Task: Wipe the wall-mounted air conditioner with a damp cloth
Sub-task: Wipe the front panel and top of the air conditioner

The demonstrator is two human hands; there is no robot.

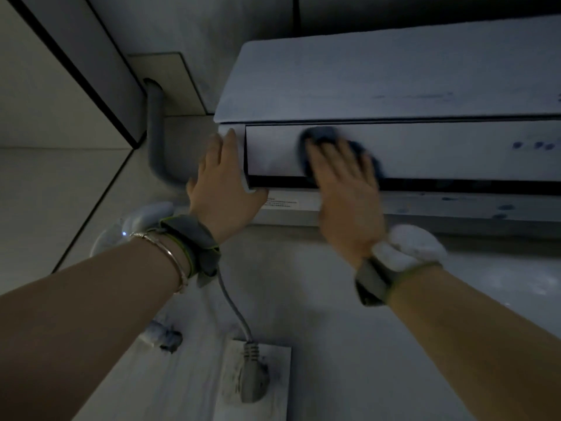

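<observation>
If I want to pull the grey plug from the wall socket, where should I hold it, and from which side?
Probably grip the plug by its wide grey body, a finger on each flat side, coming straight from the room side. Avoid the cable: it leaves the ribbed neck upward and would bend.

The air conditioner (394, 86) runs off the right edge; the cloth (321, 138) is blurred.

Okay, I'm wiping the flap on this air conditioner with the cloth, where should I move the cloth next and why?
Probably slide the right hand and the dark cloth further right along the flap. Dark specks show on the flap toward its right end, while the stretch beside the left hand looks clean. The left hand lies flat on the unit's left end, so it can go on steadying there.
</observation>
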